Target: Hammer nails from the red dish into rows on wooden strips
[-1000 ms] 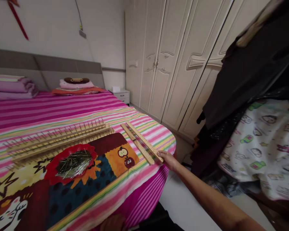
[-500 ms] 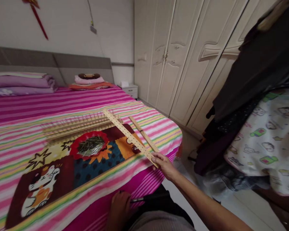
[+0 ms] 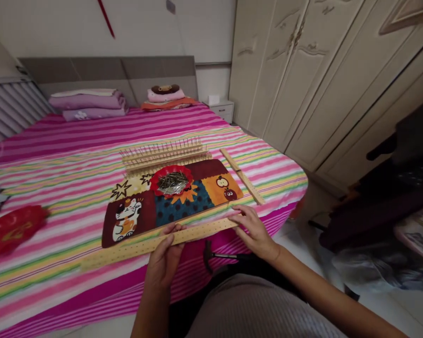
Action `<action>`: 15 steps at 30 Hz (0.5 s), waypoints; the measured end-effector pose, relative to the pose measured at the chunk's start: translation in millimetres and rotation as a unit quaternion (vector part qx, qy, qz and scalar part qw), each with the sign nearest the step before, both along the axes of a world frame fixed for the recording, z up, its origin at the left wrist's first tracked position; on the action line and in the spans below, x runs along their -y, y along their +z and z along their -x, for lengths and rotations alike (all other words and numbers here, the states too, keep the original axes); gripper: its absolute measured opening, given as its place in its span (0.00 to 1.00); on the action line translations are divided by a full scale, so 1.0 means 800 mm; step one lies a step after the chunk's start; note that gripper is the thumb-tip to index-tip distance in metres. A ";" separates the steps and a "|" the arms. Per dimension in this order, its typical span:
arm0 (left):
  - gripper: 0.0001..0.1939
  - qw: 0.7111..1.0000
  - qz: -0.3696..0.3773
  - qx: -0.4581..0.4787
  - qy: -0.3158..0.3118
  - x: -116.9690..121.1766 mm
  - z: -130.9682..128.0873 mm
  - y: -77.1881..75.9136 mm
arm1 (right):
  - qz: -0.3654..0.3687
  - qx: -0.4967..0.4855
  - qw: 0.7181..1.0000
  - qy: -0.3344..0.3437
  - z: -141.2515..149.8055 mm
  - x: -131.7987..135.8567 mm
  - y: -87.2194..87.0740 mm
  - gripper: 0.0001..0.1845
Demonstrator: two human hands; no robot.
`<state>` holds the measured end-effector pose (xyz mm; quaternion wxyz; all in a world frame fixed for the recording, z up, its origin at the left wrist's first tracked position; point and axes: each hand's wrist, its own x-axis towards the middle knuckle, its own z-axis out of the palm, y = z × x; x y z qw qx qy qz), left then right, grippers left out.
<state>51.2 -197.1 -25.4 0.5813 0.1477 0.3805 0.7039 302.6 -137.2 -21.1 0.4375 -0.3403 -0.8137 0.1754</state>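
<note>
A long wooden strip with a row of holes (image 3: pixel 137 245) lies across the near edge of the striped bed (image 3: pixel 56 155). My left hand (image 3: pixel 165 256) grips it near its middle, fingers curled over it. At the strip's right end my right hand (image 3: pixel 254 230) rests with fingers bent on the wood. A second holed strip (image 3: pixel 242 176) lies on the bed to the right. Beyond them a cartoon cat mat (image 3: pixel 169 199) carries a red dish of metal pins (image 3: pixel 172 181), and behind it lie several strips with pins standing up (image 3: pixel 164 152).
A hammer (image 3: pixel 215 257) rests on my lap below the strip. A red bag (image 3: pixel 10 227) lies at the bed's left. Folded bedding (image 3: pixel 88 101) sits by the headboard, a nightstand (image 3: pixel 222 109) and cream wardrobe (image 3: pixel 303 80) stand to the right. Dark clothes (image 3: pixel 391 188) hang at far right.
My right hand lifted one holed strip off the bed's right side and swung it across to the near edge. My left hand came up from my lap and took hold of it.
</note>
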 end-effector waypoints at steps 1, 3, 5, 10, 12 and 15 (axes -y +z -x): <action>0.12 1.000 -0.005 0.005 -0.002 0.003 0.003 -0.005 | -0.005 0.005 1.000 -0.012 -0.001 0.000 -0.002 0.19; 0.12 1.000 -0.009 0.009 -0.004 0.008 0.007 -0.014 | -0.002 0.012 1.000 -0.021 -0.003 0.000 -0.006 0.20; 0.13 1.000 -0.011 0.019 -0.004 0.010 0.009 -0.019 | 0.000 0.014 1.000 -0.023 -0.004 -0.001 -0.008 0.20; 0.16 0.999 0.001 0.049 -0.003 0.005 0.006 -0.019 | -0.006 0.009 1.000 -0.027 -0.004 -0.006 -0.012 0.19; 0.16 0.998 0.005 0.056 -0.008 0.004 0.002 -0.017 | -0.007 0.009 1.000 -0.029 -0.005 -0.007 -0.015 0.19; 0.15 0.998 0.007 0.065 -0.020 0.004 -0.002 -0.017 | 0.003 0.003 1.000 -0.031 -0.007 -0.008 -0.021 0.18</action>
